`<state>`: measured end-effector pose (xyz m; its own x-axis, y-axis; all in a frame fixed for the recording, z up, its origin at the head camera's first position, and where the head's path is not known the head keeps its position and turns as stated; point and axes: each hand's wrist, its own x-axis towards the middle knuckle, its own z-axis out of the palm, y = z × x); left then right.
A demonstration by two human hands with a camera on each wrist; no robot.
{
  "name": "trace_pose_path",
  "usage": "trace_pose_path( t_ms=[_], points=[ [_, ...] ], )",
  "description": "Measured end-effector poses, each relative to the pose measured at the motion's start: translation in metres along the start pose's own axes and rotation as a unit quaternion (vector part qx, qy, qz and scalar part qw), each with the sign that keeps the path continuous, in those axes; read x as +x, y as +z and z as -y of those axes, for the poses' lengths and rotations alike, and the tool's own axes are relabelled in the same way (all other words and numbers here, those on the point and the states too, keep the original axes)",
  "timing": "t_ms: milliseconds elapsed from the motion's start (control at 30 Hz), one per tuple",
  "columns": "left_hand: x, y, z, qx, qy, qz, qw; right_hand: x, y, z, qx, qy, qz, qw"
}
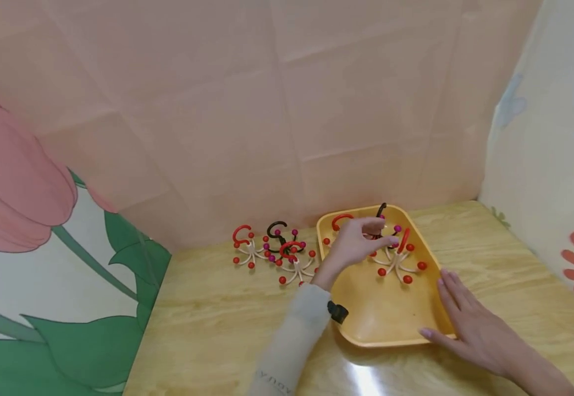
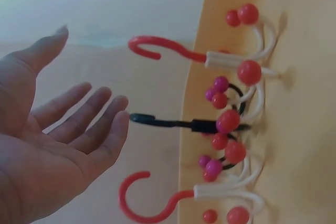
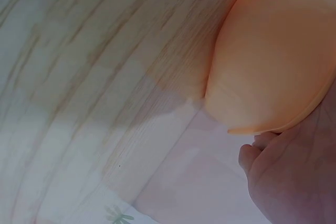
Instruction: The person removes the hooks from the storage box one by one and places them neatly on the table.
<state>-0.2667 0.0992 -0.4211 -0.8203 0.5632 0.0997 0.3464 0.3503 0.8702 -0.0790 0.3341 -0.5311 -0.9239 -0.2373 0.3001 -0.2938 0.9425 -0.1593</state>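
From the head view, I see the person's left hand (image 1: 353, 242) over the yellow plastic tray (image 1: 386, 314). Its grip is released, fingers loosely apart, holding nothing. The left wrist view puts its fingertips just beside the hook of a black spider-legged claw with purple balls (image 2: 203, 125); I can't tell whether they touch. The right hand (image 1: 477, 324) lies along the tray's right rim, fingers extended, thumb over the near edge, its grip not clenched, presumably to steady the tray.

The black claw stands at the far end between a white red-balled claw with a red hook (image 1: 397, 264) and a matching red-hooked claw (image 1: 342, 221). All three stand on their ball feet, hooks up, which probably makes them easy to take by the top.

Left of the tray, on the pale wood-grain table (image 1: 208, 330), three more crowd together: a white, red-hooked one (image 1: 251, 250), a black one (image 1: 282, 241) and another white one (image 1: 297, 268) nearer the front. Their splayed legs overlap from here and could snag. The left forearm, in its light sleeve (image 1: 287, 341), blocks some of the tray's left wall.
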Motion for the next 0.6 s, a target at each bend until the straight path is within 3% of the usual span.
trace_pose_path(
  t_ms=[333,600],
  points=[
    [0.011,0.038,0.006,-0.013,-0.033,0.007,0.9993,0.001,0.003,0.0,0.009,0.003,0.008,0.9999],
    [0.015,0.059,0.009,-0.012,-0.048,-0.018,0.9986,0.001,0.001,0.001,0.008,0.01,0.009,0.9999]
  ],
)
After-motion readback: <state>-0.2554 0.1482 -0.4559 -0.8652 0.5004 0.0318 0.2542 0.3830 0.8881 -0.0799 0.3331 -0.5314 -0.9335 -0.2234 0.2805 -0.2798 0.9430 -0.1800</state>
